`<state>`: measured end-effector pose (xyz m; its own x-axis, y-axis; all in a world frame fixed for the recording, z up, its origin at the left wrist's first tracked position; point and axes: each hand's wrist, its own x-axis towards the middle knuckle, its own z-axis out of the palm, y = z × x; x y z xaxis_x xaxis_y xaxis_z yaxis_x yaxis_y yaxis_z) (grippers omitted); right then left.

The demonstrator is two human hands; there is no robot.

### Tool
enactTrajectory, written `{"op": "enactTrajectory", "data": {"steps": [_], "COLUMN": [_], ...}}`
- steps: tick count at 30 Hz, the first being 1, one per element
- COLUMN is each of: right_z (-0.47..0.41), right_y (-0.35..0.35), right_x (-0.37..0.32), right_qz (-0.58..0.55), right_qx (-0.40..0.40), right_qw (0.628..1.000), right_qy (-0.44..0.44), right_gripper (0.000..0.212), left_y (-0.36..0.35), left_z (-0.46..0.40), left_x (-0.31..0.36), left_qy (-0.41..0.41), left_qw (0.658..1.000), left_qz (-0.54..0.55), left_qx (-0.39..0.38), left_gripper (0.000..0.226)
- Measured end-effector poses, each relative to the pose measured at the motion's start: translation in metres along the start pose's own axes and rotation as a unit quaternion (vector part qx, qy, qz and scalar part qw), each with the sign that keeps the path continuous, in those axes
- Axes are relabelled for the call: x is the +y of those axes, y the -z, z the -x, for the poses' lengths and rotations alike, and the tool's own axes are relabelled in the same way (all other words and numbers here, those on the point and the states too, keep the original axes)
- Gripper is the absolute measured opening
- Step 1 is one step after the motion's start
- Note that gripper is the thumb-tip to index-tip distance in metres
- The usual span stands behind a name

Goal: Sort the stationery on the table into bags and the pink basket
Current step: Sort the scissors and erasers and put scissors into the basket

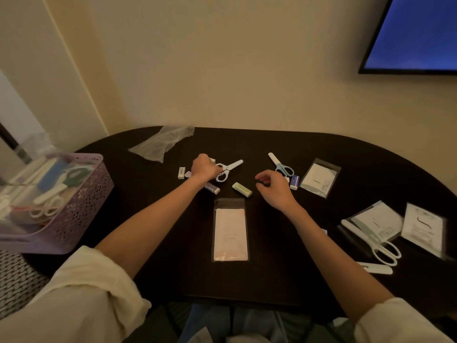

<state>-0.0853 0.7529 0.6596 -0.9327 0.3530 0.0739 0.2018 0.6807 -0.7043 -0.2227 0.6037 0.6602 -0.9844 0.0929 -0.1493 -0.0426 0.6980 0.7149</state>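
My left hand is curled at the table's middle and pinches a small white eraser, mostly hidden behind the knuckles. It touches the handle of white scissors lying flat. My right hand hovers loosely curled and holds nothing, just left of the blue-handled scissors and a blue-sleeved eraser. A green eraser and more erasers lie between my hands. A clear bag with a pink card lies in front of me. The pink basket at the left holds bagged scissors.
A crumpled clear bag lies at the back left. Clear bags with white cards and large white scissors with a loose cap lie on the right. A screen hangs on the wall at the upper right.
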Motion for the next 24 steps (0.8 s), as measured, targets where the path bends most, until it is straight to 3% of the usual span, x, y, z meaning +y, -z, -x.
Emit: {"op": "enactTrajectory", "data": {"steps": [4, 7, 11, 14, 17, 19, 21, 24], "right_z": [0.008, 0.017, 0.027, 0.032, 0.034, 0.037, 0.042, 0.051], "right_y": [-0.001, -0.002, 0.000, 0.004, 0.008, 0.010, 0.013, 0.013], "right_x": [-0.005, -0.008, -0.010, -0.009, -0.005, -0.001, 0.002, 0.007], "right_qz": [-0.117, -0.248, -0.374, -0.409, -0.421, -0.414, -0.402, -0.383], "right_qx": [0.010, -0.001, -0.005, 0.007, 0.038, 0.062, 0.069, 0.066], "right_qw": [0.992, 0.965, 0.921, 0.899, 0.884, 0.881, 0.883, 0.891], "right_qy": [-0.044, -0.088, -0.110, -0.157, -0.198, -0.221, -0.230, -0.237], "right_gripper": [0.031, 0.034, 0.024, 0.020, 0.020, 0.020, 0.021, 0.023], "left_y": [0.004, 0.005, 0.001, 0.002, 0.006, 0.007, 0.008, 0.004], "left_z": [0.037, 0.072, 0.105, 0.114, 0.112, 0.105, 0.105, 0.113], "left_x": [0.006, 0.006, -0.002, -0.005, -0.010, -0.018, -0.026, -0.032], "left_qy": [-0.024, -0.017, -0.006, -0.046, -0.105, -0.140, -0.145, -0.101], "left_qw": [0.989, 0.967, 0.950, 0.944, 0.963, 0.985, 0.966, 0.941], "left_qz": [0.144, 0.239, 0.253, 0.238, 0.154, -0.026, -0.215, -0.322], "left_qx": [-0.003, -0.082, -0.181, -0.224, -0.194, -0.101, -0.020, -0.026], "left_gripper": [0.008, 0.015, 0.018, 0.014, 0.014, 0.027, 0.048, 0.084]}}
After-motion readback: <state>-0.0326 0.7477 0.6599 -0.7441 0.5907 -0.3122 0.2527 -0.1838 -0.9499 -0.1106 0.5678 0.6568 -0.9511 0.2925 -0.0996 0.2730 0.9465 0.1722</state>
